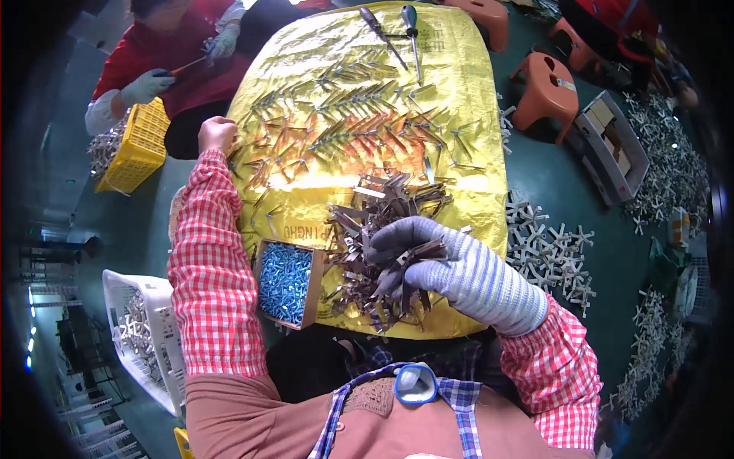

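Observation:
My right hand (pixel 436 256), in a grey knit glove, is closed on a few dark metal brackets over a heap of the same brackets (pixel 382 222) on a yellow sheet (pixel 474 115). My left hand (pixel 217 135) is bare and curled into a fist at the sheet's left edge, next to rows of laid-out metal pieces (pixel 352 115); what it holds, if anything, is hidden. A small cardboard box of blue screws (pixel 286 283) sits between my arms at the near left corner of the sheet.
Two screwdrivers (pixel 397 34) lie at the sheet's far end. A person in red with gloved hands (pixel 149 84) works at far left by a yellow basket (pixel 138 149). White basket (pixel 141 336) at lower left, orange stools (pixel 547 92), cross-shaped metal parts (pixel 550 252) on the green floor.

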`<action>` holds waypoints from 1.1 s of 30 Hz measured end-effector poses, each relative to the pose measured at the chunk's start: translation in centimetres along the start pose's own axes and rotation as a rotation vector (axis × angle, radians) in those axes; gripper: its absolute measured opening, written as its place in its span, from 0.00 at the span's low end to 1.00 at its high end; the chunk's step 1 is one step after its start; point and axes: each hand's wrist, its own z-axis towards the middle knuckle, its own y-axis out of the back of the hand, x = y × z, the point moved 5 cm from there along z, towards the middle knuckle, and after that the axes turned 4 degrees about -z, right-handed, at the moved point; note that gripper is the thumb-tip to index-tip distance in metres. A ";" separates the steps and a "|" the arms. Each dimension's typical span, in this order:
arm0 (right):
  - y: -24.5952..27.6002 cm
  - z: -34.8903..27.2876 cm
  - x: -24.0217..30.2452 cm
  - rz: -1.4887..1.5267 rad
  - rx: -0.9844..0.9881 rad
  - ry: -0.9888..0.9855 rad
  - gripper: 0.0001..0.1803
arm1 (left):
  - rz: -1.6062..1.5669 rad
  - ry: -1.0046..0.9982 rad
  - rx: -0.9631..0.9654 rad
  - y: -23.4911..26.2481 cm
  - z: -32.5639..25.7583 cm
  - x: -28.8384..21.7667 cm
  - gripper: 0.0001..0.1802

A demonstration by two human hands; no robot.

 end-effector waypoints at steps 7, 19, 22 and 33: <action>0.7 0.6 0.2 0.136 -0.039 0.125 0.16 | 0.193 -0.081 0.027 0.2 1.5 1.7 0.16; 1.2 -0.4 0.1 -0.041 -0.177 0.174 0.14 | -0.360 -0.366 0.432 6.3 -26.7 -10.3 0.14; -0.1 0.3 0.0 -0.154 -0.095 0.144 0.14 | -0.276 -0.335 0.384 8.0 -30.8 -5.5 0.10; -3.0 0.6 -0.4 -0.187 -0.070 0.069 0.14 | 0.218 -0.480 0.114 7.3 -35.5 -5.2 0.07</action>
